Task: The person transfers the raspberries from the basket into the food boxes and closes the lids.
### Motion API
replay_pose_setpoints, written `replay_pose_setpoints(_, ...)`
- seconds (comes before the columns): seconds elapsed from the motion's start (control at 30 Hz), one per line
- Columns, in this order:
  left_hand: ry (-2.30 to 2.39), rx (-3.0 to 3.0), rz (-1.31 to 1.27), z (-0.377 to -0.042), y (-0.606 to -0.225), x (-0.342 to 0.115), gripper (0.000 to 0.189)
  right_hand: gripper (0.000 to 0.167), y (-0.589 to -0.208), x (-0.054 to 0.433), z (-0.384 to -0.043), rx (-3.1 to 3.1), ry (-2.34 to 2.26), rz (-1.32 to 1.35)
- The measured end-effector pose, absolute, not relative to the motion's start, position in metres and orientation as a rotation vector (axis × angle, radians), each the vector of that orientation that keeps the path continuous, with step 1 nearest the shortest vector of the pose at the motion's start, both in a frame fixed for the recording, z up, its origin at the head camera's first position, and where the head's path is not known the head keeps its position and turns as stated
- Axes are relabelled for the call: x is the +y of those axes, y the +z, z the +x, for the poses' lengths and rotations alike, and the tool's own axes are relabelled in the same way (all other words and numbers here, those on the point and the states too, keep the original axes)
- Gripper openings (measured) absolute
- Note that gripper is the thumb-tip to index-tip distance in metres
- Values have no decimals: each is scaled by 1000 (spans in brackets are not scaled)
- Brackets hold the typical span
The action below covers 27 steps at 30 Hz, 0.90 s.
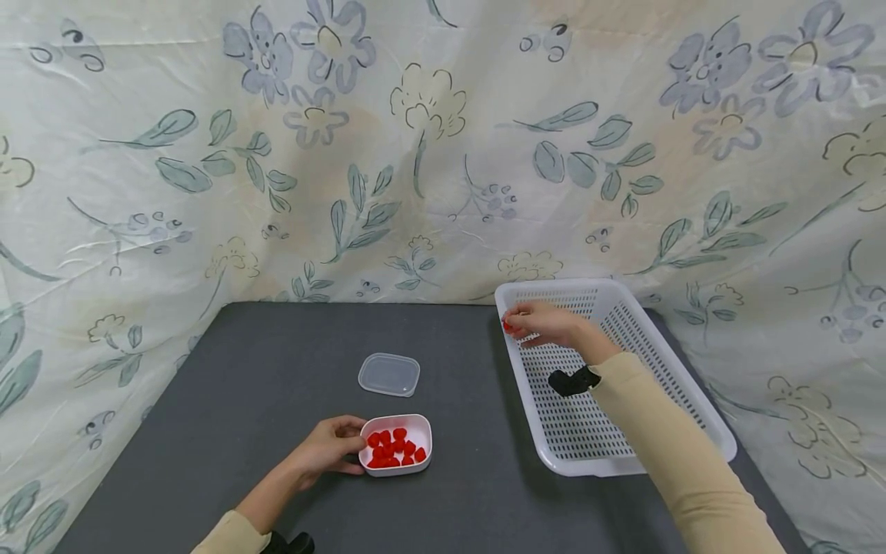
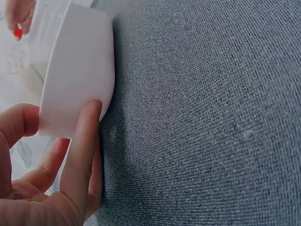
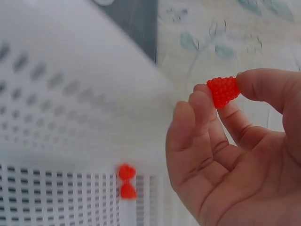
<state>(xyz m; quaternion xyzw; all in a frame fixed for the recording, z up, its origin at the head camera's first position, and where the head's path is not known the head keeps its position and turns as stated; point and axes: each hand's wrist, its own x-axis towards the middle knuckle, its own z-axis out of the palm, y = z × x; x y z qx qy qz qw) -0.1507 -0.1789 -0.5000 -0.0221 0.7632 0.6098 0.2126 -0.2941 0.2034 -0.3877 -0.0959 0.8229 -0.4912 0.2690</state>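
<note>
In the head view my left hand point(image 1: 328, 448) grips the left end of a small white box point(image 1: 396, 471) holding several red raspberries point(image 1: 399, 434). The left wrist view shows my fingers point(image 2: 82, 141) against the side of the box point(image 2: 77, 66). My right hand point(image 1: 550, 323) is over the far left part of a white slotted basket point(image 1: 595, 466). In the right wrist view a raspberry point(image 3: 223, 91) is pinched between thumb and fingertips. Two other raspberries point(image 3: 127, 181) lie on the basket's bottom, hidden in the head view.
A clear plastic lid point(image 1: 389, 375) lies on the dark grey tabletop point(image 1: 298, 354) behind the white box. The basket stands at the right side of the table. Floral cloth point(image 1: 443, 154) hangs behind the table and along both sides.
</note>
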Motion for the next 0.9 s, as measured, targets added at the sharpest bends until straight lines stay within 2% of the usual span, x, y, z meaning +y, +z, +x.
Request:
replay_pose_setpoints(0.37,1689,2112,-56,-153,-498,-180,46,27,-382,158,-278,2189,-1237,-380)
replay_pose_setpoints(0.9,1696,2122,-79,-150,-499,-178,46,25,-397,100,-249,2137,-1104,-565)
